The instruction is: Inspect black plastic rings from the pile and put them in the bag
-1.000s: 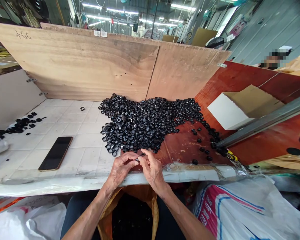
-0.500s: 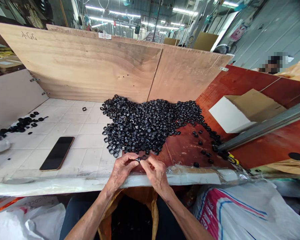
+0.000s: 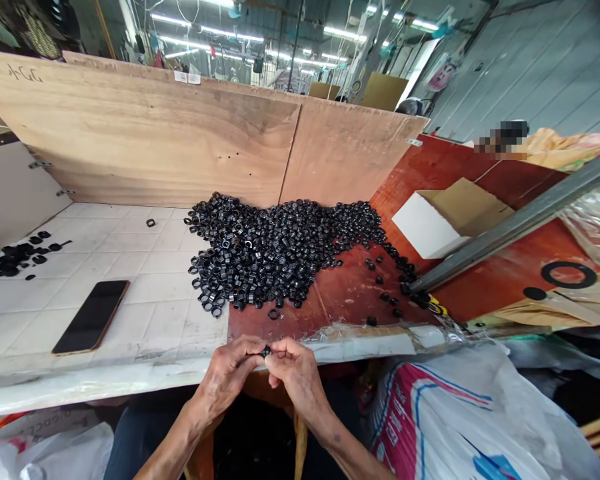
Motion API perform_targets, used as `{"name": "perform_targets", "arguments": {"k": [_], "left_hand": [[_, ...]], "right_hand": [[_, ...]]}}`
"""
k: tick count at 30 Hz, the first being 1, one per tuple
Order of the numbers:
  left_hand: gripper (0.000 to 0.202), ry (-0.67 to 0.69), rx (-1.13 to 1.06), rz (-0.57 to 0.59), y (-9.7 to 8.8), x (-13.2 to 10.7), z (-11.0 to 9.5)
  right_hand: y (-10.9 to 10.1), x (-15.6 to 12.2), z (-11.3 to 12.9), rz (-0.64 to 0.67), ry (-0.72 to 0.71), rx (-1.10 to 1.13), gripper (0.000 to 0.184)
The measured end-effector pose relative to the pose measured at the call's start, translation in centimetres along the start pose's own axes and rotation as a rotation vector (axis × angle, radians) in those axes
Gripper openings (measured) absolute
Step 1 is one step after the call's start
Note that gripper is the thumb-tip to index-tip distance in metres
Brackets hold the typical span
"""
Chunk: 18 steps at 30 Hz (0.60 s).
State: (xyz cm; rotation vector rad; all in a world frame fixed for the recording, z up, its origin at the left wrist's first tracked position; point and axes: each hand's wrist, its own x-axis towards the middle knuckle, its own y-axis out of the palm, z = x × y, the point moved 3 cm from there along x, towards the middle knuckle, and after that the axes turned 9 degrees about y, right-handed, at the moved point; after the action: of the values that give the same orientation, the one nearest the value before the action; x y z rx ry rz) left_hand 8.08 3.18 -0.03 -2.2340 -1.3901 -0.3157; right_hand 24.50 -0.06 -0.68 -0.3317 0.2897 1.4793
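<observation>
Over the table's front edge, my left hand point(image 3: 230, 375) and my right hand point(image 3: 296, 377) meet fingertip to fingertip. Both pinch one small black ring-like part point(image 3: 265, 351), mostly hidden by the fingers. Just beyond them a single black ring point(image 3: 273, 314) lies on the red-brown board. Behind it spreads a big heap of small black rings and caps point(image 3: 260, 257), reaching back to the wooden panel. Below the hands, an orange-yellow bag point(image 3: 300, 440) hangs open with a dark inside; its contents are too dark to make out.
A phone point(image 3: 91, 317) lies at left, near a small group of black pieces point(image 3: 15, 259). The wooden panel point(image 3: 180, 140) walls off the back. At right are a cardboard box point(image 3: 427, 223), a slanted metal bar point(image 3: 520, 220) and a white printed sack point(image 3: 430, 427).
Both hands have drawn back from the heap toward the table edge, still pinching the small black part. The view has shifted, so the table appears further left.
</observation>
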Motion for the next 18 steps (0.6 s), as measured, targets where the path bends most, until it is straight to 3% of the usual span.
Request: {"name": "perform_targets", "arguments": {"k": [3,5,8,10,13,18], "left_hand": [[0.015,-0.101,0.038,0.250,-0.5,-0.4,-1.5],[0.013,-0.211,0.078,0.348,-0.6,0.5,-1.6],[0.021,-0.299,0.232,0.195,0.1,3.2,0.1],[0.025,-0.276,0.392,0.042,1.3,5.1,1.8],[0.033,-0.234,0.642,-0.014,3.2,7.0,3.6],[0.013,-0.203,0.783,0.016,4.2,6.7,3.7]], "right_hand": [[-0.5,-0.4,-0.7,0.117,0.132,-0.157,0.018],[-2.0,0.6,-0.2,0.055,0.015,-0.340,0.023],[-5.3,3.4,1.5,-0.314,-0.397,-0.546,0.015],[-6.8,5.5,2.0,-0.496,-0.539,-0.660,0.016],[-7.5,8.0,1.5,-0.571,-0.551,-0.803,0.022],[-7.2,8.7,0.6,-0.559,-0.571,-0.881,0.029]]}}
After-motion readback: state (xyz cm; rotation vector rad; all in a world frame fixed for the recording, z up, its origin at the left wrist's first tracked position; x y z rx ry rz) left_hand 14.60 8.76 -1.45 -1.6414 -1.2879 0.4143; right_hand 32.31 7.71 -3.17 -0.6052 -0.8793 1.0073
